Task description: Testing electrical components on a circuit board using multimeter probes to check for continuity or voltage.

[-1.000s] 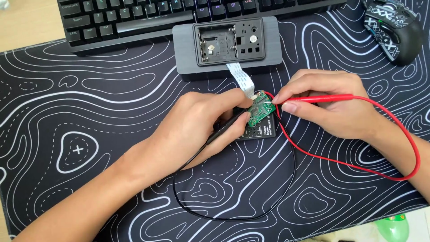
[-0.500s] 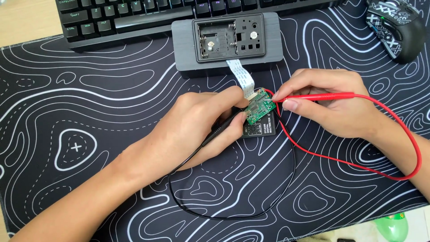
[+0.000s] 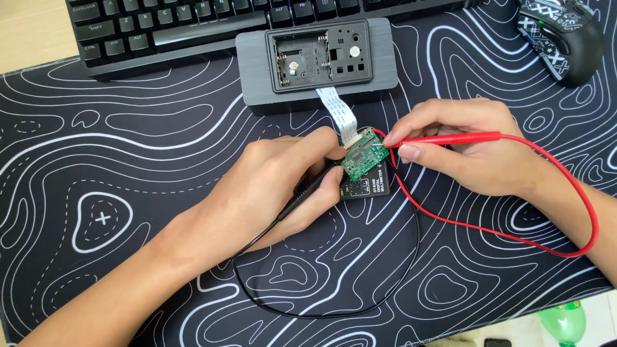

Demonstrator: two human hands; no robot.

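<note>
While both hands work at mid-bench, nearest the camera a black lead loops across the patterned desk mat below the left hand. Left hand fingers clenched around a black probe, its tip pointing at the green circuit board just right of the fingertips. Board lies tilted on a small black meter, touching it; the meter sits just below and between both sets of fingers. Right hand fingers pinch a red probe, thumb under, index on top; probe tip touches the board's right edge. Red lead runs out past the right wrist, curves round and comes back toward the meter. Beyond the fingers, a white ribbon cable goes from the board's top edge up to a grey rectangular casing, back side open, compartment recess showing. Further off, black keyboard along the top edge, touching or just behind the casing, cannot tell which. Black patterned mouse far right of the right fingers, well apart. Green bottle top at bottom right corner, off the mat.
</note>
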